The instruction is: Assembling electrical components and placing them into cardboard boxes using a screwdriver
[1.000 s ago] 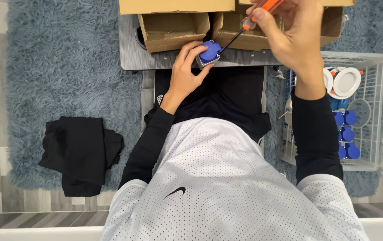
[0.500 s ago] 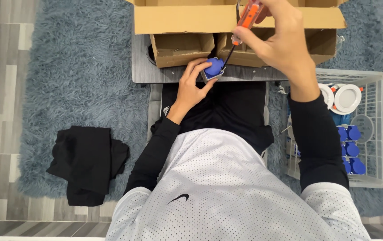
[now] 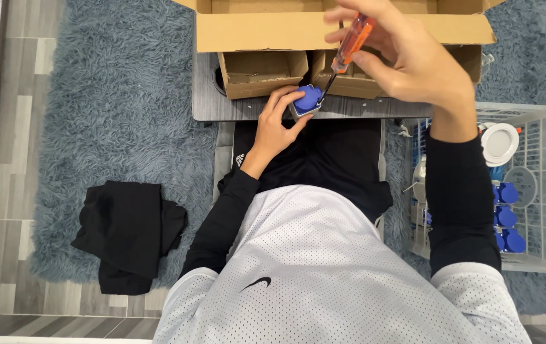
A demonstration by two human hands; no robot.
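My left hand (image 3: 277,123) grips a small blue-topped part (image 3: 308,99) with a white base, held at the front edge of a low grey table (image 3: 222,102). My right hand (image 3: 413,57) is raised above it and holds a screwdriver (image 3: 351,44) with an orange handle. The dark shaft slants down and left, and its tip meets the blue part.
An open cardboard box (image 3: 324,28) and two smaller open cartons (image 3: 260,71) stand on the table. At my right a white wire basket (image 3: 543,191) holds several blue parts (image 3: 507,216) and white round parts (image 3: 501,143). A folded black cloth (image 3: 126,232) lies on the blue shaggy rug (image 3: 113,95).
The view has tilted, so table and boxes sit lower in frame. My right hand has come down with the screwdriver, keeping its tip on the blue part. My left hand keeps its grip.
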